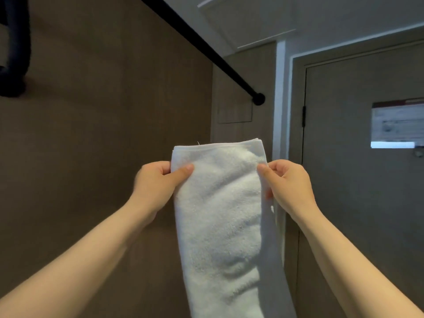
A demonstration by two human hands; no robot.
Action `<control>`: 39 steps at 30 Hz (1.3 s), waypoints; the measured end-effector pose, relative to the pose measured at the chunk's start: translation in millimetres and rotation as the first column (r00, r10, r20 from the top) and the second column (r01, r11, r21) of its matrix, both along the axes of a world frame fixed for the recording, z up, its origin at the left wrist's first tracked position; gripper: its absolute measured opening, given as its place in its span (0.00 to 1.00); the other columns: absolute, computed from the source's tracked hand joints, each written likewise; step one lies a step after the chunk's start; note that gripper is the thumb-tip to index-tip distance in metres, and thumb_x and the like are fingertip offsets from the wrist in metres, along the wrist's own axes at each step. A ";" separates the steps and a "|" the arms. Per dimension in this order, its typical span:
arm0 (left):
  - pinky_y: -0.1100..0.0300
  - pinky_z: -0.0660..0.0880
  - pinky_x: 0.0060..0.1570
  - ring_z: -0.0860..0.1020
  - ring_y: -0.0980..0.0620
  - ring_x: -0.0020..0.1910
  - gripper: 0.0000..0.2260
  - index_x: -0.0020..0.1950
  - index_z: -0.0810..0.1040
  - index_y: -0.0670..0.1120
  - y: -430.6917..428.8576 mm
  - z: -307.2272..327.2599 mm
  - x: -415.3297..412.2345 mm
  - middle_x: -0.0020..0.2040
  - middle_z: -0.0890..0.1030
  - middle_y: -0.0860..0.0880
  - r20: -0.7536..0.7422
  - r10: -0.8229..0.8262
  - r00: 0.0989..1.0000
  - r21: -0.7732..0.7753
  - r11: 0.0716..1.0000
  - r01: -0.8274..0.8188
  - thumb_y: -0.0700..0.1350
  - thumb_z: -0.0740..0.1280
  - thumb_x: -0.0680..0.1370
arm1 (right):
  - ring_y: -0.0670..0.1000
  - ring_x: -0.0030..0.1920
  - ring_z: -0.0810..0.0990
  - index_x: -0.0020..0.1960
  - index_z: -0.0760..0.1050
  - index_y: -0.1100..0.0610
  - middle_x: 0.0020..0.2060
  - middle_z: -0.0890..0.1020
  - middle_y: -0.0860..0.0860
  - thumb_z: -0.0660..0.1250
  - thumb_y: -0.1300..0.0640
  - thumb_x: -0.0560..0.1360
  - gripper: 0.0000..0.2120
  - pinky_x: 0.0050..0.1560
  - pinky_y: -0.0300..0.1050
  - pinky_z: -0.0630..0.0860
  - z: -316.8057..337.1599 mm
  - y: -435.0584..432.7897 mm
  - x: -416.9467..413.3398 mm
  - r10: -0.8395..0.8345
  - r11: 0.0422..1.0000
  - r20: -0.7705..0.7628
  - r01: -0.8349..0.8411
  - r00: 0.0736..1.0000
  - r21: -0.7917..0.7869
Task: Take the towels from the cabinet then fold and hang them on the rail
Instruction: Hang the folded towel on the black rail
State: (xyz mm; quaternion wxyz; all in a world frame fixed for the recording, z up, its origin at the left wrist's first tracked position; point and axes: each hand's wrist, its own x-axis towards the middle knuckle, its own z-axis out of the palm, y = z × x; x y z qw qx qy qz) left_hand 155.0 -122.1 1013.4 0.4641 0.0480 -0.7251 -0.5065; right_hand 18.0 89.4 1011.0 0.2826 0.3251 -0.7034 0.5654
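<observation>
The folded white towel (pixel 218 203), judged soft, light and limp, is pinched at its upper side edges: left hand (pixel 158 180) at 9 o'clock, right hand (pixel 289 180) at 3 o'clock.

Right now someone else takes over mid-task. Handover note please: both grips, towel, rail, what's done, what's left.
Left grip: pinches the white towel at its left edge, near the top.
Right grip: pinches the right edge at about the same height.
Towel: folded into a long narrow strip that hangs down between the grips, in front of the brown wall.
Black rail: runs above the towel, which does not touch it.
Done: one towel is out and folded lengthwise.
Left: lift it and drape it over the rail. No other towels or cabinet are in view, so check for those.
</observation>
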 end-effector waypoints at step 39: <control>0.67 0.72 0.23 0.82 0.47 0.32 0.12 0.43 0.82 0.41 1.5 138.9 -441.9 0.30 0.84 0.45 -0.238 0.109 0.965 -0.198 0.967 -0.158 0.49 0.71 0.76 | 0.36 0.44 0.80 0.50 0.75 0.40 0.44 0.80 0.33 0.67 0.56 0.78 0.10 0.37 0.30 0.75 82.1 -21.1 -441.9 0.234 0.910 -0.302 -0.317 0.924 -0.266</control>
